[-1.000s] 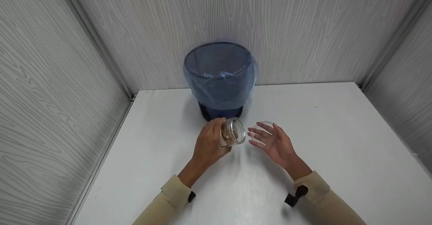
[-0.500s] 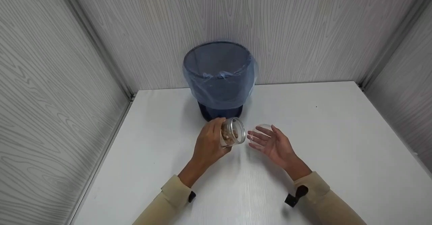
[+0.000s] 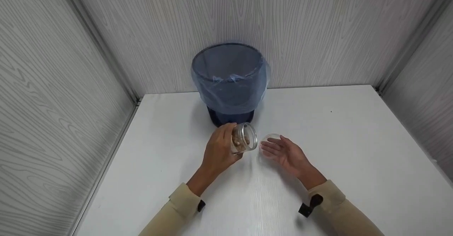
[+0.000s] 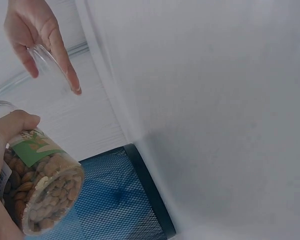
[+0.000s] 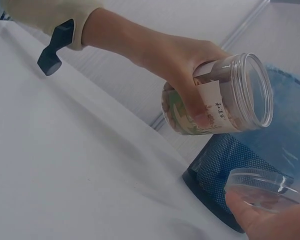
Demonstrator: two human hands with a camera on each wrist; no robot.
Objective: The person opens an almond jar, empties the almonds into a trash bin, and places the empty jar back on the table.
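My left hand (image 3: 218,148) grips a clear plastic jar (image 3: 244,138) round its body. The jar lies tilted on its side in the air, its uncovered mouth facing right. Almonds (image 4: 52,197) fill its bottom end in the left wrist view, and a green and white label (image 4: 35,149) wraps the side. My right hand (image 3: 292,159) holds a clear round lid (image 5: 262,181) between thumb and fingers, just right of the jar's mouth. In the head view the fingers show through the lid, which stands apart from the jar.
Behind the jar stands a dark mesh waste bin (image 3: 230,118) lined with a blue plastic bag (image 3: 231,96). It is on the white table (image 3: 318,122), close to the back panel (image 3: 318,34). Grey wood-grain panels rise on both sides.
My right hand has turned, and the lid has dropped slightly toward me and to the left. The left hand and the jar have stayed nearly still.
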